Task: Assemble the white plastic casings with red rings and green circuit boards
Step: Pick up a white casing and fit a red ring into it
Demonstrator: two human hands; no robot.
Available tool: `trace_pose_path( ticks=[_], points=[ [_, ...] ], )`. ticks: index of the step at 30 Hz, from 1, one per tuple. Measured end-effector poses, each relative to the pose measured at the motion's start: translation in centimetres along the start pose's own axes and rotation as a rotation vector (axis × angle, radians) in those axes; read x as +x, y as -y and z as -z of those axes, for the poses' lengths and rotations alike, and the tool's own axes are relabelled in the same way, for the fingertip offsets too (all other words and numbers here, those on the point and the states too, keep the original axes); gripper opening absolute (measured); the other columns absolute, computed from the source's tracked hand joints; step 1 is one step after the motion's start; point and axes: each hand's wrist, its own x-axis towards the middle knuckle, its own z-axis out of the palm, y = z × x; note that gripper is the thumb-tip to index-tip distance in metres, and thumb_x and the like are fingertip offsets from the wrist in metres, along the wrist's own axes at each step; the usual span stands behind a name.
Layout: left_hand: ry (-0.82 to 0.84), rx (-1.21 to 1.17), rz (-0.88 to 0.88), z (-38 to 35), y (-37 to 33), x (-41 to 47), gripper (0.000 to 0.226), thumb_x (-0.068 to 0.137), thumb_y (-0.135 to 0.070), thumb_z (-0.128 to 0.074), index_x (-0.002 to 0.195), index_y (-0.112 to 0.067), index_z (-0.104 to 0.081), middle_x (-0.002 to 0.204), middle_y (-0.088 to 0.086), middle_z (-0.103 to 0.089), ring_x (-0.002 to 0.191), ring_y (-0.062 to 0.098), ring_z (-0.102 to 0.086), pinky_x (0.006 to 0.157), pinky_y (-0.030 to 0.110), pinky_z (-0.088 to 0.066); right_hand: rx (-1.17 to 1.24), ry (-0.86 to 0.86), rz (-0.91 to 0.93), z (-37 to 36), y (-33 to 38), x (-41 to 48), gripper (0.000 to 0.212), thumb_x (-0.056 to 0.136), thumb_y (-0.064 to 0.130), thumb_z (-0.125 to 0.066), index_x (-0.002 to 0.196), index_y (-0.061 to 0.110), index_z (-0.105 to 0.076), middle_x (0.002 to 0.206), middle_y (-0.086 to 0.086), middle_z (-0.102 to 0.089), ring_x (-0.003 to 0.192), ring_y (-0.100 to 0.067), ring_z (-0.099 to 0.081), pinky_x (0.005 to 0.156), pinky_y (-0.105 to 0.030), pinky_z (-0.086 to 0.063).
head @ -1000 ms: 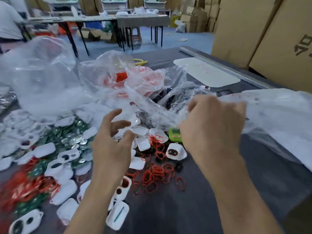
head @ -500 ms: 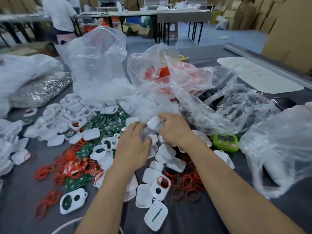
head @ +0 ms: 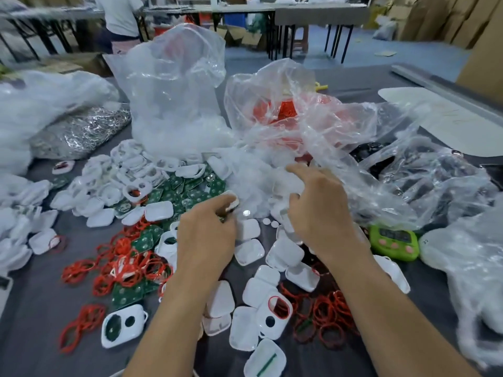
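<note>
My left hand (head: 206, 235) grips a small white casing (head: 232, 202) by its edge, just above the pile. My right hand (head: 318, 216) hovers to its right with the index finger stretched toward the crumpled clear bag (head: 340, 159); I see nothing held in it. Loose white casings (head: 284, 253) lie under and around both hands. Green circuit boards (head: 190, 186) are heaped beyond my left hand, and more (head: 128, 292) lie among red rings (head: 122, 268). Other red rings (head: 326, 314) lie near my right forearm. One casing (head: 275, 312) carries a red ring.
A green timer (head: 394, 242) sits right of my right hand. Tall clear bags (head: 174, 85) stand behind, one holding red rings (head: 294, 110), with a bag of silver parts (head: 81, 131) at left. Another white bag (head: 468, 268) is at right. A person (head: 119, 20) stands in the background.
My hands, close together over the pile half a second ago, have parted. The left hand now holds a white casing up; the right hand has moved right toward the clear bag.
</note>
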Motion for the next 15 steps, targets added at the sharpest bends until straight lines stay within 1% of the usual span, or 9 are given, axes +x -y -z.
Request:
trace_pose_path(
  ticks=[1, 3, 5, 8, 10, 11, 13, 14, 15],
  points=[
    [-0.034, -0.034, 0.008, 0.3, -0.1, 0.2, 0.038, 0.093, -0.013, -0.064, 0.122, -0.035, -0.073, 0.116, -0.013, -0.074, 0.100, 0.005, -0.065, 0.090, 0.018, -0.044, 0.036, 0.077, 0.020, -0.4, 0.4, 0.2, 0.050, 0.083, -0.005, -0.067, 0.124, 0.023, -0.074, 0.117, -0.004, -0.074, 0.113, -0.024, -0.066, 0.099, -0.031, -0.048],
    [-0.085, -0.052, 0.048, 0.7, -0.1, 1.0, 0.048, 0.094, -0.010, -0.057, 0.132, -0.037, -0.066, 0.129, -0.010, -0.068, 0.110, 0.018, -0.067, 0.098, 0.032, -0.052, 0.137, 0.330, -0.019, -1.5, 1.7, 0.7, 0.043, 0.088, 0.001, -0.060, 0.119, 0.027, -0.076, 0.115, 0.003, -0.076, 0.106, -0.013, -0.068, 0.098, -0.025, -0.051],
    [0.005, 0.064, 0.080, 0.3, -0.2, 2.2, 0.057, 0.094, -0.007, -0.053, 0.144, -0.035, -0.054, 0.142, -0.002, -0.060, 0.124, 0.027, -0.059, 0.104, 0.042, -0.050, 0.185, 0.500, -0.041, -2.5, 2.8, 1.0, 0.046, 0.091, 0.004, -0.056, 0.128, 0.027, -0.071, 0.118, 0.004, -0.075, 0.107, -0.010, -0.067, 0.094, -0.020, -0.048],
    [0.165, 0.243, 0.068, -0.4, -0.1, 3.2, 0.052, 0.097, -0.018, -0.054, 0.147, -0.031, -0.052, 0.139, 0.004, -0.062, 0.126, 0.030, -0.054, 0.101, 0.043, -0.047, 0.151, 0.563, 0.015, -3.8, 3.6, 0.9, 0.048, 0.091, 0.005, -0.060, 0.135, 0.023, -0.066, 0.126, 0.002, -0.072, 0.117, -0.017, -0.065, 0.101, -0.023, -0.046],
    [0.184, 0.271, -0.005, -0.3, -0.2, 3.6, 0.042, 0.096, -0.018, -0.057, 0.136, -0.028, -0.063, 0.129, 0.004, -0.064, 0.120, 0.029, -0.056, 0.096, 0.041, -0.046, 0.159, 0.535, 0.001, -4.0, 3.3, 0.8, 0.046, 0.088, 0.005, -0.065, 0.131, 0.022, -0.069, 0.122, 0.002, -0.074, 0.116, -0.016, -0.066, 0.103, -0.026, -0.047],
    [0.175, 0.261, -0.027, 0.0, -0.4, 3.8, 0.034, 0.094, -0.017, -0.059, 0.123, -0.032, -0.070, 0.119, 0.002, -0.067, 0.113, 0.029, -0.059, 0.090, 0.039, -0.048, 0.173, 0.513, -0.022, -4.0, 3.0, 0.8, 0.044, 0.087, 0.006, -0.066, 0.128, 0.022, -0.070, 0.118, 0.003, -0.074, 0.112, -0.016, -0.067, 0.101, -0.027, -0.050],
    [0.152, 0.171, -0.025, 0.6, -0.3, 3.9, 0.029, 0.092, -0.016, -0.062, 0.080, -0.042, -0.070, 0.082, -0.011, -0.068, 0.084, 0.022, -0.064, 0.067, 0.034, -0.047, 0.201, 0.465, -0.060, -4.0, 2.4, 0.4, 0.042, 0.088, 0.009, -0.067, 0.126, 0.025, -0.071, 0.111, 0.006, -0.074, 0.102, -0.012, -0.067, 0.096, -0.028, -0.052],
    [0.141, 0.065, -0.001, 1.0, -0.1, 3.8, 0.034, 0.090, -0.015, -0.063, 0.070, -0.042, -0.067, 0.068, -0.013, -0.066, 0.071, 0.019, -0.063, 0.059, 0.032, -0.045, 0.218, 0.431, -0.071, -3.9, 2.3, 0.1, 0.042, 0.089, 0.012, -0.068, 0.127, 0.026, -0.070, 0.110, 0.009, -0.073, 0.097, -0.009, -0.065, 0.093, -0.026, -0.052],
    [0.141, -0.064, 0.033, 1.4, 0.1, 3.7, 0.034, 0.088, -0.013, -0.065, 0.073, -0.043, -0.069, 0.062, -0.013, -0.066, 0.064, 0.015, -0.063, 0.056, 0.030, -0.047, 0.247, 0.385, -0.075, -3.7, 2.3, -0.2, 0.042, 0.089, 0.016, -0.068, 0.129, 0.029, -0.069, 0.109, 0.011, -0.073, 0.091, -0.006, -0.063, 0.089, -0.024, -0.052]
  ],
)
